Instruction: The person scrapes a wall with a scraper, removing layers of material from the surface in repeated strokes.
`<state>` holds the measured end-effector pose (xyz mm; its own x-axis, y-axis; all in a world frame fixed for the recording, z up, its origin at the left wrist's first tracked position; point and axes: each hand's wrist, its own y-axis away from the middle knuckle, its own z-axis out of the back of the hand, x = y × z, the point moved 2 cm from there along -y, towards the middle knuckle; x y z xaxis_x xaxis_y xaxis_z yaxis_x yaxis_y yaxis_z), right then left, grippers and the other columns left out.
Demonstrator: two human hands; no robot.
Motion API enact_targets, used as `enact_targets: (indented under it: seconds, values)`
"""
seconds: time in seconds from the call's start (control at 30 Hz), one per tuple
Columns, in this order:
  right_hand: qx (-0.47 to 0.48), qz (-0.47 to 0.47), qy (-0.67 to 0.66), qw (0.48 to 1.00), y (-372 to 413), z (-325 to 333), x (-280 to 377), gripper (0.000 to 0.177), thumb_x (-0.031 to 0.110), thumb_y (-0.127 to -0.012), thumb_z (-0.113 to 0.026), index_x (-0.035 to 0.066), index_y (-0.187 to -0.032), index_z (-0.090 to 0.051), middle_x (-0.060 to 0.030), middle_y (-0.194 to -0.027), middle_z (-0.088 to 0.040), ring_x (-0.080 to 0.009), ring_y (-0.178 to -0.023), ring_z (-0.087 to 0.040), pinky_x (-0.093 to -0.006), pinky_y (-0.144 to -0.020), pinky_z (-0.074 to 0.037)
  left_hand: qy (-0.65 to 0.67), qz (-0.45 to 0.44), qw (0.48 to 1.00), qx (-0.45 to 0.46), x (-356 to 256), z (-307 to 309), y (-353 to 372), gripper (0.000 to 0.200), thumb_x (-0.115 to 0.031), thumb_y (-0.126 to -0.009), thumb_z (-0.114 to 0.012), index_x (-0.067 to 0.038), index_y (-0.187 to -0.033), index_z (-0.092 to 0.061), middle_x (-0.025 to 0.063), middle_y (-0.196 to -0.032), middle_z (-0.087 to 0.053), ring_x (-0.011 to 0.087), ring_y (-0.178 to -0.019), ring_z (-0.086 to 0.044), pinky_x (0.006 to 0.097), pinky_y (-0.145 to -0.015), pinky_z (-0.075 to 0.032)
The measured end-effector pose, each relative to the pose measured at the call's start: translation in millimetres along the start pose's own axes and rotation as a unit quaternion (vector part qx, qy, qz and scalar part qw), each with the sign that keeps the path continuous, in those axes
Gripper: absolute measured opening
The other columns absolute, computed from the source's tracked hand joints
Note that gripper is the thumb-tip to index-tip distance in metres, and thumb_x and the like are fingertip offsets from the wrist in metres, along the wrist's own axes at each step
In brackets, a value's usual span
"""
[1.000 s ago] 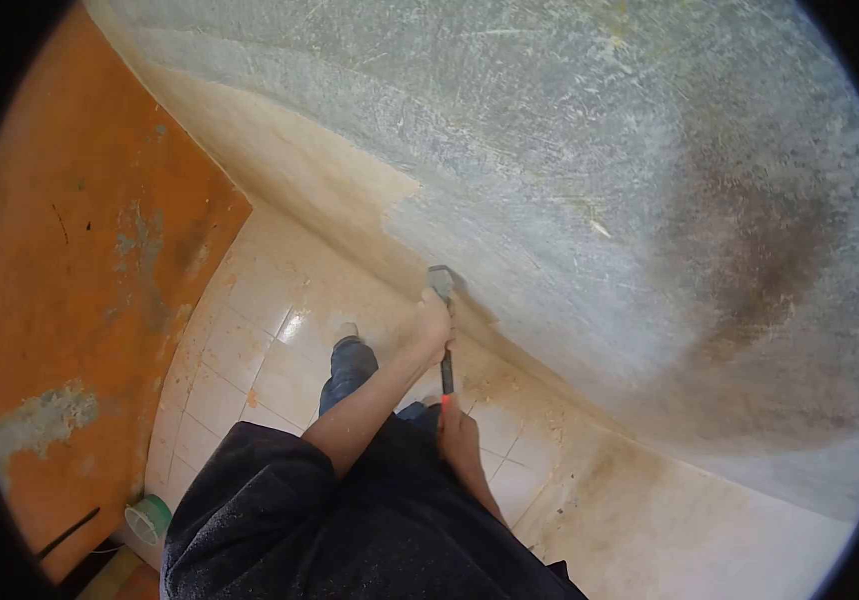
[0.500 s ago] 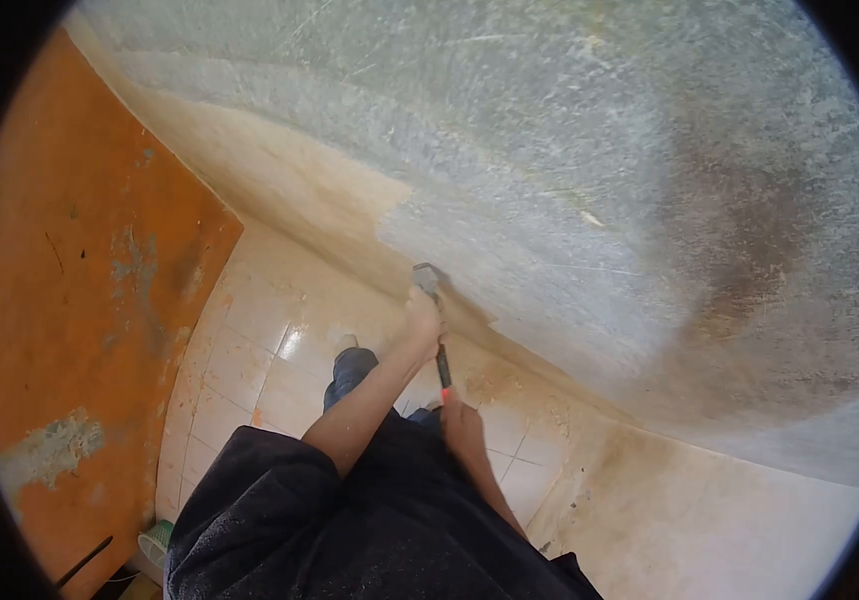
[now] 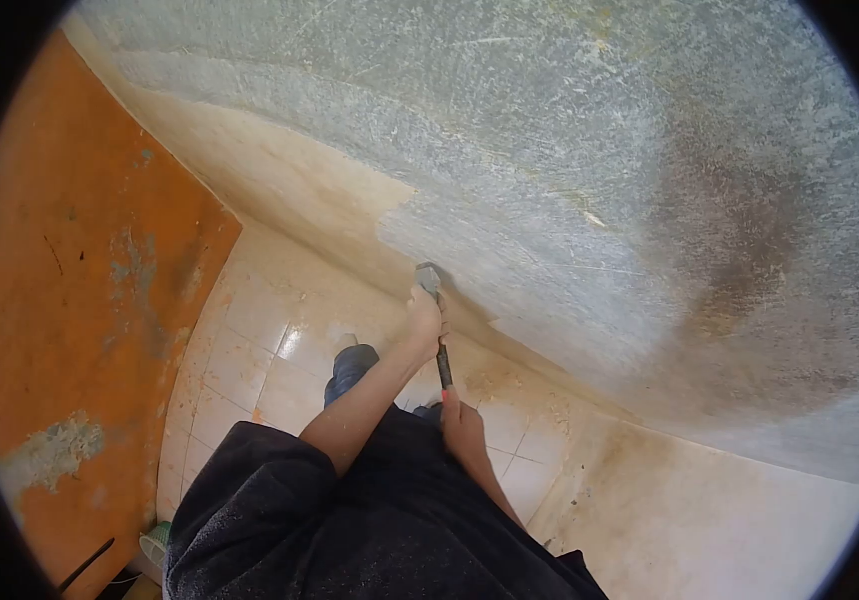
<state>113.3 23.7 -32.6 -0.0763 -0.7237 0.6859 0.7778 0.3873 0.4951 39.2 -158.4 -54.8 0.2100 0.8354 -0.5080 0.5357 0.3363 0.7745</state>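
A long-handled scraper (image 3: 444,365) with a dark handle and a grey head lies against the lower part of the wall (image 3: 510,225). My left hand (image 3: 425,318) is wrapped round it just below the head. Lower down, my right hand (image 3: 462,420) grips the end of the handle, where a red part shows. The wall beside the head is partly cream and partly scraped grey.
An orange wall (image 3: 100,260) with grey bare patches stands at the left. Light floor tiles (image 3: 240,350) carry dust and orange flakes. A green mesh item (image 3: 156,540) and a dark thin rod (image 3: 87,563) are at the lower left.
The scraper head and both my hands have shifted very slightly; my grip is the same.
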Motion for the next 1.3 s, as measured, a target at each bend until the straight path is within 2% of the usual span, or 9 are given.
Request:
enact_targets:
  seconds: [0.1, 0.13, 0.37, 0.43, 0.7, 0.87, 1.03, 1.17, 1.3]
  values:
    - [0.011, -0.03, 0.006, 0.999, 12.9, 24.3, 18.2, 0.062, 0.047, -0.102, -0.036, -0.005, -0.078, -0.062, -0.0241, -0.07, -0.061, -0.0398, -0.069, -0.061, -0.0457, -0.067, -0.046, 0.012, 0.01, 1.0, 0.008, 4.0, -6.1, 8.7, 0.045, -0.045, -0.097, -0.018, -0.016, -0.069, -0.038, -0.0044, -0.05, -0.028, 0.0128, -0.038, -0.025, 0.0323, -0.037, -0.024]
    - [-0.018, -0.003, -0.022, 1.0, 19.6, 30.1, 17.6, 0.06, 0.046, -0.102, -0.04, -0.001, -0.067, -0.056, -0.0121, -0.057, -0.052, -0.0219, -0.053, -0.052, -0.0395, -0.054, -0.041, 0.025, 0.015, 1.0, 0.006, 5.1, -12.3, 11.9, 0.045, -0.045, -0.097, -0.018, -0.016, -0.069, -0.037, -0.0044, -0.05, -0.028, 0.0127, -0.038, -0.025, 0.0322, -0.037, -0.024]
    - [-0.047, 0.037, -0.011, 0.998, 18.2, 19.8, 15.3, 0.064, 0.045, -0.103, -0.037, 0.0, -0.062, -0.055, -0.0108, -0.053, -0.051, -0.0226, -0.051, -0.051, -0.0394, -0.054, -0.041, 0.05, 0.024, 0.998, 0.024, -11.4, -6.2, 16.4, 0.045, -0.046, -0.097, -0.019, -0.016, -0.069, -0.036, -0.0049, -0.051, -0.024, 0.0117, -0.04, -0.023, 0.03, -0.038, -0.024]
    - [0.008, -0.055, -0.014, 0.998, 29.5, 40.9, 23.3, 0.061, 0.047, -0.101, -0.041, -0.004, -0.077, -0.063, -0.0233, -0.069, -0.06, -0.0389, -0.067, -0.06, -0.0449, -0.067, -0.046, 0.045, 0.039, 0.997, 0.044, -9.4, -18.9, 36.7, 0.044, -0.045, -0.097, -0.019, -0.016, -0.069, -0.036, -0.0051, -0.051, -0.024, 0.0112, -0.04, -0.022, 0.0299, -0.038, -0.023]
    - [-0.016, -0.019, 0.012, 1.0, 24.3, 35.9, 25.4, 0.062, 0.046, -0.103, -0.037, -0.002, -0.068, -0.056, -0.0136, -0.058, -0.054, -0.0257, -0.057, -0.056, -0.041, -0.059, -0.043, 0.063, 0.033, 0.997, 0.03, -13.1, -17.8, 32.3, 0.042, -0.042, -0.098, -0.02, -0.016, -0.069, -0.037, -0.0042, -0.051, -0.023, 0.0124, -0.04, -0.022, 0.0302, -0.039, -0.023]
    - [-0.037, 0.069, 0.026, 0.997, 4.7, 21.0, 36.9, 0.064, 0.047, -0.103, -0.037, -0.003, -0.068, -0.057, -0.015, -0.058, -0.055, -0.0276, -0.058, -0.057, -0.0416, -0.059, -0.044, 0.055, -0.009, 0.998, -0.003, -22.4, 20.2, -18.4, 0.045, -0.044, -0.099, -0.019, -0.016, -0.071, -0.039, -0.004, -0.051, -0.026, 0.0127, -0.04, -0.024, 0.0303, -0.038, -0.023]
    - [-0.002, -0.036, -0.006, 0.999, 23.7, 34.0, 30.7, 0.062, 0.046, -0.103, -0.038, -0.003, -0.07, -0.058, -0.0169, -0.062, -0.056, -0.0282, -0.059, -0.057, -0.0419, -0.061, -0.044, 0.045, 0.035, 0.997, 0.055, -12.8, -10.4, 26.2, 0.045, -0.045, -0.098, -0.017, -0.017, -0.07, -0.037, -0.0049, -0.051, -0.025, 0.0118, -0.04, -0.023, 0.0309, -0.038, -0.023]
    - [0.008, -0.003, 0.021, 1.0, 1.9, 5.7, 28.7, 0.065, 0.051, -0.101, -0.041, -0.005, -0.075, -0.06, -0.0192, -0.066, -0.06, -0.0289, -0.063, -0.06, -0.0409, -0.063, -0.046, 0.038, 0.018, 0.999, 0.012, -26.7, 18.5, -1.7, 0.045, -0.046, -0.096, -0.021, -0.015, -0.07, -0.04, -0.004, -0.051, -0.029, 0.0118, -0.039, -0.027, 0.0315, -0.037, -0.028]
    - [0.107, -0.044, -0.164, 0.98, 8.9, 14.9, 24.8, 0.056, 0.051, -0.101, -0.045, 0.002, -0.075, -0.055, -0.0049, -0.058, -0.05, -0.0132, -0.051, -0.051, -0.0292, -0.049, -0.043, 0.069, -0.021, 0.997, 0.023, -22.0, 16.9, 3.9, 0.042, -0.044, -0.097, -0.022, -0.015, -0.078, -0.044, -0.0043, -0.054, -0.03, 0.0111, -0.041, -0.027, 0.031, -0.039, -0.027]
